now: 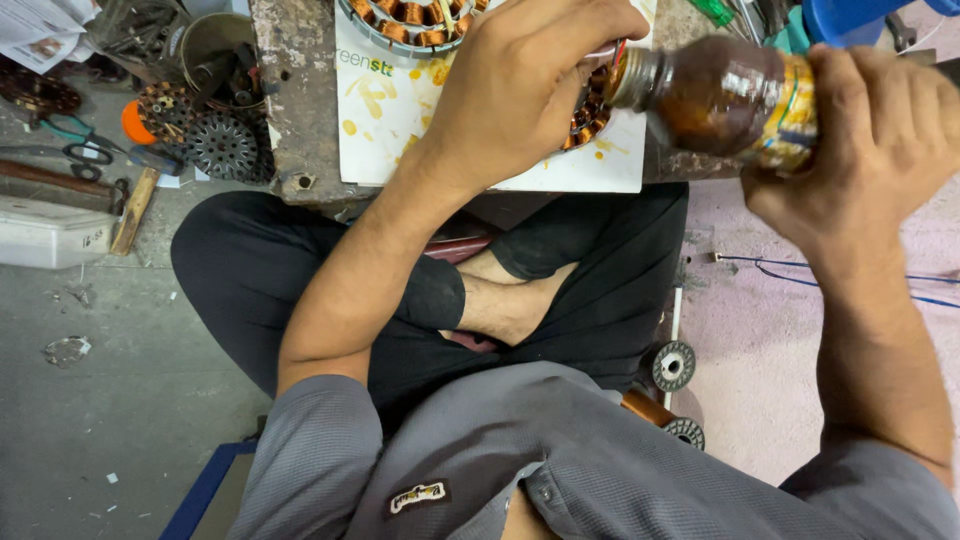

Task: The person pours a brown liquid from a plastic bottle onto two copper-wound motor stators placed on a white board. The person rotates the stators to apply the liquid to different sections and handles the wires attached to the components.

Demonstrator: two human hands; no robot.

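Note:
My right hand (880, 140) grips a brown plastic bottle (720, 95) with a yellow label, tilted so its open neck points left and down. Under the neck, my left hand (530, 80) is closed around a round stator with copper windings (590, 115), mostly hidden by the fingers. That stator lies on a white sheet with yellow stains (400, 120), spread over a low worn work block (290, 90). A second copper-wound stator (410, 22) lies on the sheet at the top edge.
I sit cross-legged on a concrete floor. To the left lie scissors (70, 135), a hammer (130, 210), black stator cores (220, 145) and a white box (45, 232). Wire spools (675, 365) and blue wires (830, 272) lie at the right.

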